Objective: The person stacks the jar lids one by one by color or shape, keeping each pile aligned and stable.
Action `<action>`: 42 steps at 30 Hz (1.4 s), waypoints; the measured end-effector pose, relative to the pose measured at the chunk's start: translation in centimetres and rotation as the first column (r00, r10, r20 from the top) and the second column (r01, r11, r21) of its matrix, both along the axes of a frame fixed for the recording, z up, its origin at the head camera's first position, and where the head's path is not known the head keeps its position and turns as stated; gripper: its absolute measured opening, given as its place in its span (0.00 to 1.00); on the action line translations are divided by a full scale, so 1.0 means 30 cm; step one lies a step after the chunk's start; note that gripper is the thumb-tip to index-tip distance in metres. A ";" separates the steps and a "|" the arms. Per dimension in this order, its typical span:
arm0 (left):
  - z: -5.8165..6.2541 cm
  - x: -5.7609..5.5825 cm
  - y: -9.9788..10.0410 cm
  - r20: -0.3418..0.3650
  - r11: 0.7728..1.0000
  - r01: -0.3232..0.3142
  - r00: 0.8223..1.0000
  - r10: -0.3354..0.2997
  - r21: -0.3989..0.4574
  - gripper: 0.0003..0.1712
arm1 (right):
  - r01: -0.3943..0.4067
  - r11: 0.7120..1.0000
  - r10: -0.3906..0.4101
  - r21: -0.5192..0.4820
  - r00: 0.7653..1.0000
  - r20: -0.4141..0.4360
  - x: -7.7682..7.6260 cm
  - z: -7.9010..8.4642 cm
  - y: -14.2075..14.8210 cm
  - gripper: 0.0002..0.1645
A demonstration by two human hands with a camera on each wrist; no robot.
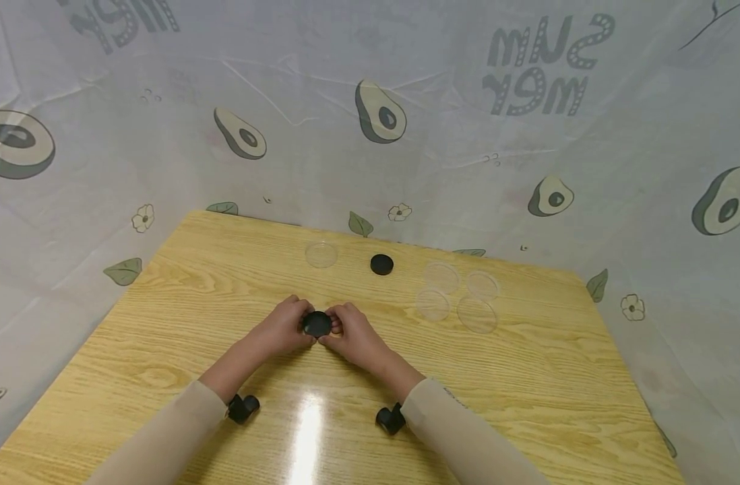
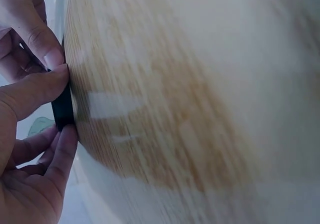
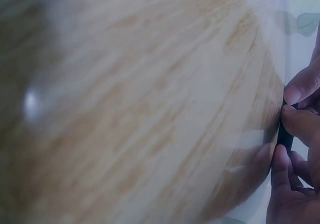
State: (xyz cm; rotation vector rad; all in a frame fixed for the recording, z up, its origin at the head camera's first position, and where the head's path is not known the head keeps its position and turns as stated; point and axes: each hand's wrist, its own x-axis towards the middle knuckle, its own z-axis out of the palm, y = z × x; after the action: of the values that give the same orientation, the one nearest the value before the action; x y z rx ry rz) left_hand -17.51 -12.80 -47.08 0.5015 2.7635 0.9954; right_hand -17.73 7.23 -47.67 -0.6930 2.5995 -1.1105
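Note:
A small black round disc [image 1: 317, 324], like a shallow lid, is on or just above the wooden table between both hands. My left hand [image 1: 286, 329] pinches its left edge between thumb and fingers. On the opposite side my right hand [image 1: 354, 338] grips the edge the same way, and the two thumbs meet at the near rim. In the left wrist view the black disc [image 2: 62, 107] appears edge-on between thumb and fingertips. The right wrist view shows only a dark sliver of the disc [image 3: 284, 137] between the fingers.
A second black disc [image 1: 381, 264] lies farther back on the wooden table [image 1: 224, 269]. To its left is a clear round disc [image 1: 321, 254]; several more, including a clear disc [image 1: 476, 314], form a cluster to the right. A patterned curtain [image 1: 309, 155] borders the table.

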 end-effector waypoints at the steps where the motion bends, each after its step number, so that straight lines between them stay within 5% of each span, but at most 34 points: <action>1: -0.002 0.000 -0.001 0.002 1.000 -0.002 1.000 0.002 -0.001 0.26 | -0.001 1.000 0.001 0.000 1.000 -0.002 0.000 -0.001 0.000 0.27; 18: 0.001 0.010 -0.019 0.025 1.000 -0.021 0.999 0.021 -0.008 0.25 | -0.002 0.997 0.004 -0.076 1.000 0.028 -0.009 -0.011 0.009 0.27; 22: 0.001 0.012 -0.025 0.035 1.000 -0.030 0.999 0.030 0.000 0.25 | 0.049 0.990 -0.052 -0.135 0.999 -0.016 -0.030 -0.019 0.040 0.25; 30: -0.007 0.013 -0.027 0.036 0.999 -0.029 0.999 0.029 0.013 0.26 | 0.348 0.920 -0.364 -0.181 0.929 -0.065 -0.160 -0.028 0.156 0.27; 42: -0.001 0.008 -0.008 0.028 0.999 -0.030 0.999 0.029 0.017 0.26 | 0.378 0.924 -0.380 -0.062 0.924 -0.040 -0.283 0.019 0.262 0.37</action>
State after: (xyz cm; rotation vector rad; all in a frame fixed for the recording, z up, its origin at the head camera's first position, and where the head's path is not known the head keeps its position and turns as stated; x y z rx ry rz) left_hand -17.28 -13.03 -47.11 0.4470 2.7478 1.0261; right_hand -26.20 15.09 -47.09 -0.2284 2.8350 -1.2834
